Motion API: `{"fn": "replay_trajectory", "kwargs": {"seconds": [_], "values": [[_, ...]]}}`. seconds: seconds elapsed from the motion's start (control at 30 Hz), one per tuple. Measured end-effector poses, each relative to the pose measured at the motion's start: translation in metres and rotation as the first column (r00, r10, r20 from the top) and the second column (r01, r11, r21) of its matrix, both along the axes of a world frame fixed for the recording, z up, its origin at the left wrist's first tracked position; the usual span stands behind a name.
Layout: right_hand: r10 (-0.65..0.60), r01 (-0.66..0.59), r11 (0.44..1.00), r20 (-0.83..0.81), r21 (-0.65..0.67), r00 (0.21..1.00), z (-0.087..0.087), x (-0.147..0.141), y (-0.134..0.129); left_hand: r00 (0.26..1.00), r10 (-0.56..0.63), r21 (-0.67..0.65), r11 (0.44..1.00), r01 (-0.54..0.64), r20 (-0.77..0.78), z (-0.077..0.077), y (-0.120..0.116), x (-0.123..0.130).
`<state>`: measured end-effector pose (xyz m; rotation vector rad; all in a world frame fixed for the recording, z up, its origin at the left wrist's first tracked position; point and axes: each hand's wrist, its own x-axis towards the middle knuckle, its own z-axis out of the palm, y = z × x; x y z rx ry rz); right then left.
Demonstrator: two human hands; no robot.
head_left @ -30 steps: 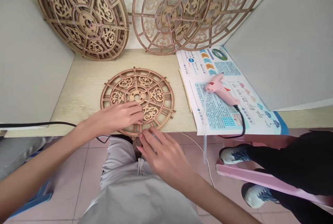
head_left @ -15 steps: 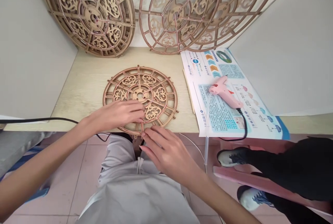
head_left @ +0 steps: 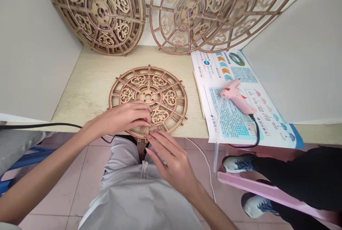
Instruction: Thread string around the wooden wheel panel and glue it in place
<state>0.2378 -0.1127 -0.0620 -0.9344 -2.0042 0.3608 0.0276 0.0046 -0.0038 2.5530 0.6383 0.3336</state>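
Squarely mid-frame, a laser-cut wooden wheel point(head_left: 162, 87) lies flat near the front edge of a light wood-grain table point(head_left: 88, 80). The left hand point(head_left: 123, 118) rests curled across its lower left fretwork, and the half-open right hand point(head_left: 171, 158) touches its bottom rim with the fingertips point(head_left: 152, 138); whether either grips it, I cannot tell. Three larger wheel-shaped wooden frames point(head_left: 96, 12) lean against the wall along the top of the frame. To the right, a pink hot glue gun point(head_left: 236, 94) with a black cord point(head_left: 258, 130) sits on a printed leaflet point(head_left: 227, 119), its Chinese text too small to read. A thin wooden strip point(head_left: 199, 94) lies just beside the leaflet. Grey partitions point(head_left: 32, 52) flank the table, above a pink tiled floor point(head_left: 61, 173). Lower right, black-trousered legs point(head_left: 299, 176) and sneakers point(head_left: 237, 164) rest by a pink stool point(head_left: 267, 191).
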Motion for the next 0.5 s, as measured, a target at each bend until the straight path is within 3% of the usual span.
{"fn": "replay_trajectory", "kwargs": {"seconds": [0.3, 0.5], "values": [[-0.114, 0.089, 0.984, 0.157, 0.156, 0.981, 0.004, -0.008, -0.004, 1.0, 0.02, -0.024, 1.0, -0.02, -0.017, 0.0, -0.001, -0.001], [-0.066, -0.023, 0.974, 0.379, 0.225, 0.923, 0.013, 0.004, 0.005, 1.0, 0.018, 0.004, 1.0, -0.018, -0.017, 0.002, -0.001, 0.002]]}}
